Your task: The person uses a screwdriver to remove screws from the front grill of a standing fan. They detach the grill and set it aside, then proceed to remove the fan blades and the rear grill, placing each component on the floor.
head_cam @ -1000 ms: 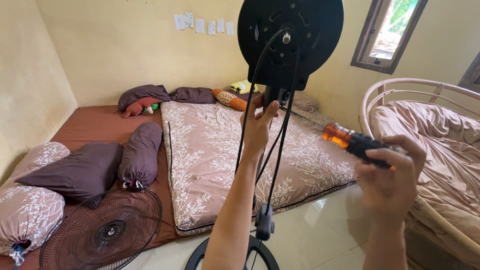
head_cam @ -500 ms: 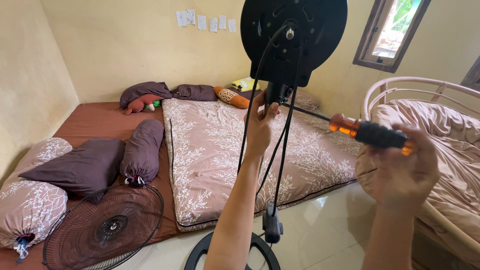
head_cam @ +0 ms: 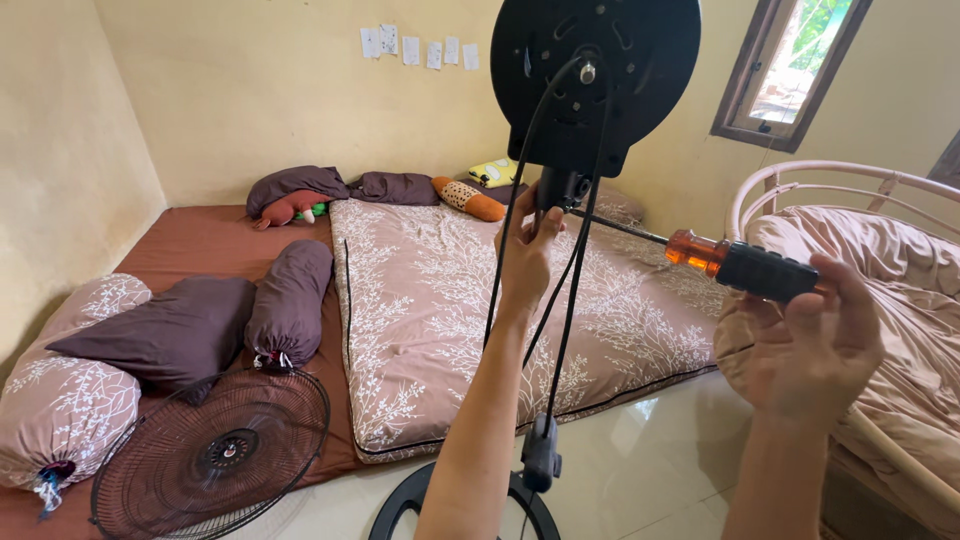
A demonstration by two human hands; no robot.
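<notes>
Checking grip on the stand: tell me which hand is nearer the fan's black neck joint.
Left. The left hand grips the stand right below the neck joint; the right hand is off to its right, holding the screwdriver handle.

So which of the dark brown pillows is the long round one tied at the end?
The bolster beside the patterned mattress. It is tube-shaped with a gathered end, while the dark pillow next to it is flat and pointed.

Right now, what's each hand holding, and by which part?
Right hand holds the screwdriver by its black-and-orange handle. Left hand grips the fan stand at the neck just under the black motor housing.
</notes>
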